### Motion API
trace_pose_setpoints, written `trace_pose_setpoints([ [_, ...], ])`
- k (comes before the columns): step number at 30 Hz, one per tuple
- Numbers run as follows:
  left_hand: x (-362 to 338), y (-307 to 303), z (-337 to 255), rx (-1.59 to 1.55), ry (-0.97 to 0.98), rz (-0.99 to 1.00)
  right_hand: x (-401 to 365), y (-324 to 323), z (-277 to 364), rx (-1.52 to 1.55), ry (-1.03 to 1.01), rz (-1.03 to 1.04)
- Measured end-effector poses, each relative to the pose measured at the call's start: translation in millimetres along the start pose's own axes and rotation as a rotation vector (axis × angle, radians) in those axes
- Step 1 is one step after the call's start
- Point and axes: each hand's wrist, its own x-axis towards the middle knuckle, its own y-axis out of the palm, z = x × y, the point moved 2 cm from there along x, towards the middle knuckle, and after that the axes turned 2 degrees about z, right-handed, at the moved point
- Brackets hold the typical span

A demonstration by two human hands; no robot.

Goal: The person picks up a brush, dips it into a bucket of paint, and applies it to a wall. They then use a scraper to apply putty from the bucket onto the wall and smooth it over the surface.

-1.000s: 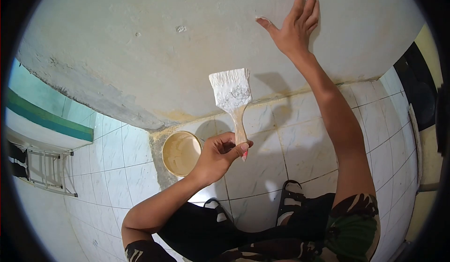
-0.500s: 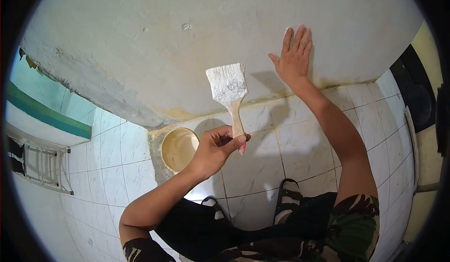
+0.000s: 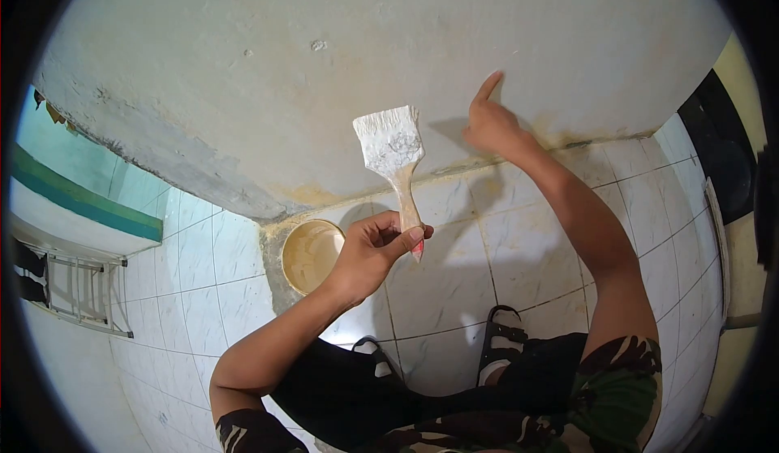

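My left hand is closed around the wooden handle of a wide paintbrush, held upright with its bristles at the top. White paint coats the bristles and ferrule, and the handle end is red. My right hand is near the lower part of the wall; its index finger points up at the surface and the other fingers are folded in, with nothing seen in them. Whether the fingertip touches the wall is hard to make out. The wall is pale, with small chips and yellowish stains along its foot.
A cream bucket stands on the floor beside my left wrist, near the wall's corner. White tiles cover the floor around my sandalled feet. A metal ladder lies at the left by a green-edged ledge. Dark objects stand at the right.
My right hand has come down slightly from lying flat and spread on the wall, and now points with one finger. The brush stays in my left hand, almost unmoved.
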Motion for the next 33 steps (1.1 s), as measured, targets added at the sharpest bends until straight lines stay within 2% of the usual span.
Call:
trace_pose_setpoints([
  [1,1.7,0.0,0.5,-0.004,0.000,0.010,-5.5,2.5,-0.8,-0.001,0.002,-0.001],
  [3,3.5,0.2,1.5,-0.008,-0.004,0.020,-21.6,15.7,3.1,0.028,-0.201,0.335],
  [4,3.5,0.6,0.9,-0.006,-0.007,0.021,-29.3,18.7,3.5,0.029,-0.202,0.337],
  [6,2.6,0.8,0.8,-0.006,-0.012,0.017,-46.3,23.2,6.2,0.696,-0.230,0.415],
  [7,2.3,0.6,0.6,0.002,-0.006,0.014,-57.0,19.7,11.7,0.697,-0.231,0.418],
  [9,2.6,0.1,1.8,0.011,-0.001,0.012,-76.7,9.2,25.5,1.367,-0.105,0.443],
  [13,3.7,0.5,2.2,0.004,0.000,0.020,-97.8,3.9,47.4,1.412,-0.140,0.420],
  [19,4.0,1.4,7.0,0.033,-0.006,0.040,-94.5,0.4,60.2,1.417,-0.082,0.527],
  [28,2.8,5.2,9.6,0.036,-0.003,0.089,-69.5,-22.5,43.3,1.424,-0.094,0.402],
  [31,4.0,6.5,9.4,0.041,-0.005,0.093,-69.7,-30.7,43.6,1.377,-0.117,0.356],
  [33,4.8,6.2,10.0,0.040,-0.011,0.097,-70.3,-30.1,46.5,1.228,-0.282,0.398],
])
